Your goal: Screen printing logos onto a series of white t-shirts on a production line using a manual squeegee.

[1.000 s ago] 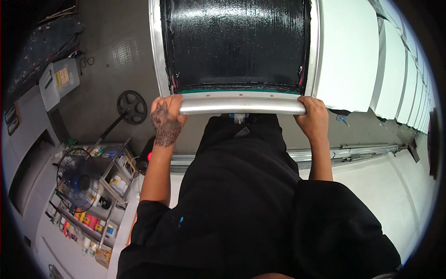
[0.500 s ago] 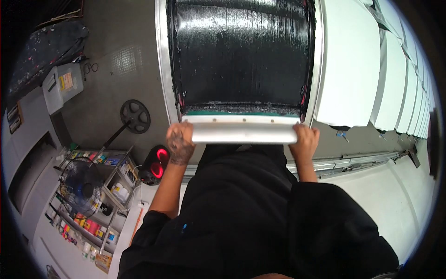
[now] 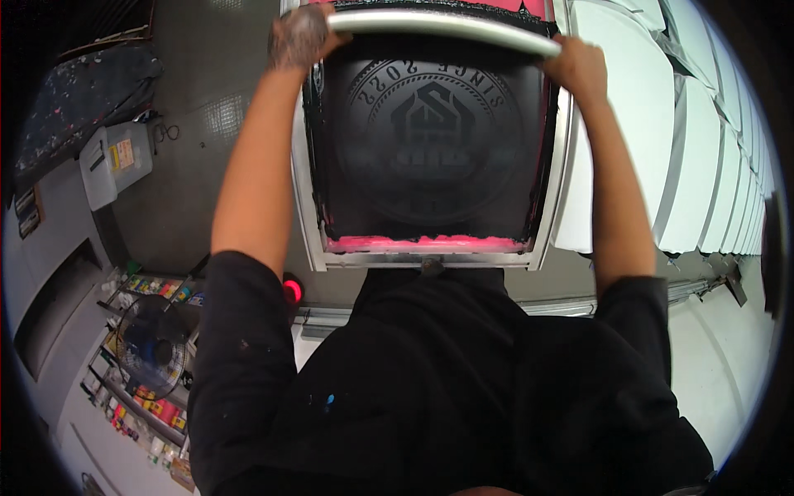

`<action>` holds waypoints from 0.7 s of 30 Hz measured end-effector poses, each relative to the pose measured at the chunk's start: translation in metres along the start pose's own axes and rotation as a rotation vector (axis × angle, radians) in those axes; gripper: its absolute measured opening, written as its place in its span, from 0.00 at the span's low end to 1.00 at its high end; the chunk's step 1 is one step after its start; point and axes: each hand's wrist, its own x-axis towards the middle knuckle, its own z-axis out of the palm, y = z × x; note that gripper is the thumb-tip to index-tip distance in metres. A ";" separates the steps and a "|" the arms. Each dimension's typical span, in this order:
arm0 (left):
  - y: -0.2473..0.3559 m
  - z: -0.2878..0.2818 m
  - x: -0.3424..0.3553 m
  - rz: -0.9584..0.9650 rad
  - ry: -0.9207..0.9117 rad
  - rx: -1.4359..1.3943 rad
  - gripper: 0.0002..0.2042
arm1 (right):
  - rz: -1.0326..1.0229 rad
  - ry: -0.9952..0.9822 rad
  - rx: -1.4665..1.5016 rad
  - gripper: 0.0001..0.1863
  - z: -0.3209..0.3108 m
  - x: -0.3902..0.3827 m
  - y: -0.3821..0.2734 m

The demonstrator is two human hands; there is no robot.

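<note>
Both hands grip a long silver-handled squeegee (image 3: 439,25) at the far end of a metal-framed printing screen (image 3: 552,195). My left hand (image 3: 301,37), with a dark tattoo on its back, is closed on the squeegee's left end, and my right hand (image 3: 576,62) is closed on its right end. Below the squeegee, a circular emblem with lettering (image 3: 430,124) shows through a thin dark layer on the screen. Pink strips show at the screen's near and far edges, with thick black ink along the sides. The squeegee's blade is hidden under its handle.
White covered boards (image 3: 630,165) stand in a row to the right. At the left are a clear plastic bin (image 3: 116,174), a dark stained board (image 3: 74,103), a shelf of colourful bottles (image 3: 157,405), a fan (image 3: 151,343) and, partly behind my arm, a red-lit speaker (image 3: 292,290).
The squeegee and both hands have moved from the screen's near edge to its far end. The glossy black surface now shows the emblem, and pink has appeared along the near and far edges.
</note>
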 end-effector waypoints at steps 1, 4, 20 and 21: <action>0.007 -0.014 0.012 -0.059 -0.090 0.018 0.29 | 0.010 -0.008 0.052 0.22 0.002 0.013 0.005; -0.069 -0.010 0.014 0.289 -0.089 -0.819 0.30 | -0.119 -0.107 0.060 0.22 -0.017 0.026 -0.008; 0.014 0.060 -0.372 0.181 0.106 -0.219 0.15 | 0.056 -0.255 0.280 0.11 -0.014 -0.320 -0.067; 0.016 0.060 -0.376 0.241 0.272 -0.135 0.15 | 0.052 -0.253 0.281 0.11 -0.005 -0.331 -0.066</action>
